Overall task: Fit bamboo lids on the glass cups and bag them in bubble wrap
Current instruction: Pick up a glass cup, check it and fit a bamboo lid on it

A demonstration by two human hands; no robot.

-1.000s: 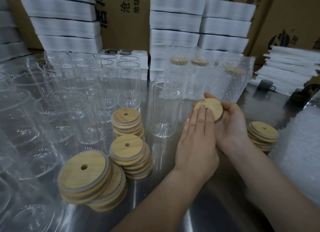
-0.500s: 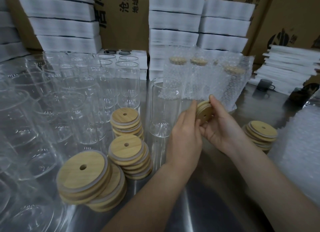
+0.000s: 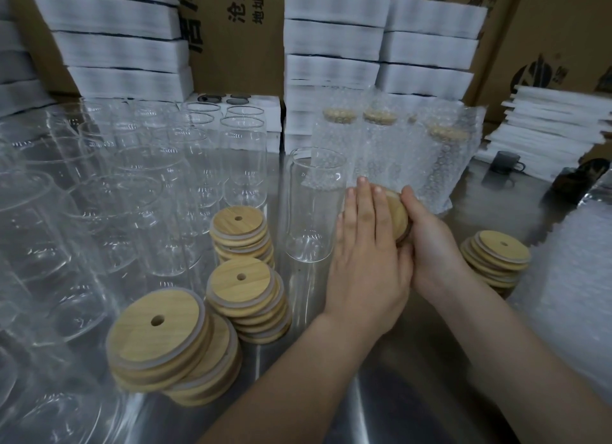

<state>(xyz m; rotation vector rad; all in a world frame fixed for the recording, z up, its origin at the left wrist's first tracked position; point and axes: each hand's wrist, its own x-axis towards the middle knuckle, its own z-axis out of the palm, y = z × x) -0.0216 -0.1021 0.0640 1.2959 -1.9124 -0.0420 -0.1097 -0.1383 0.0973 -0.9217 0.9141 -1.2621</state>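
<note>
the step in hand looks like readying one lid before it goes on a cup. the bamboo lid point(image 3: 397, 213) is up off the middle of the worktop point(image 3: 381, 394), just right of the nearest glass cup point(image 3: 314, 208) and not yet on it. the right hand point(image 3: 433, 244) grips it from the right, with thumb and fingers curled round its rim. the left hand point(image 3: 364, 264) lies flat on its face, fingers point(image 3: 362, 211) straight and pressed together, gripping nothing. the next move probably calls for carrying the lid across, levelling it over the cup's open mouth and pressing it down squarely. one hand should likely steady the tall glass so it does not tip. that cup stands upright, empty and uncovered. towards the left edge a crowd of bare cups point(image 3: 132, 185) also stands upright, empty and lidless. towards the back edge are the bagged cups point(image 3: 381, 152), each in bubble wrap, with bamboo tops showing through at least three. spare lids wait in three lid stacks point(image 3: 245, 294) left of the nearest cup, and a fourth stack point(image 3: 496, 258) sits towards the right edge beside loose bubble wrap point(image 3: 569, 294).
</note>
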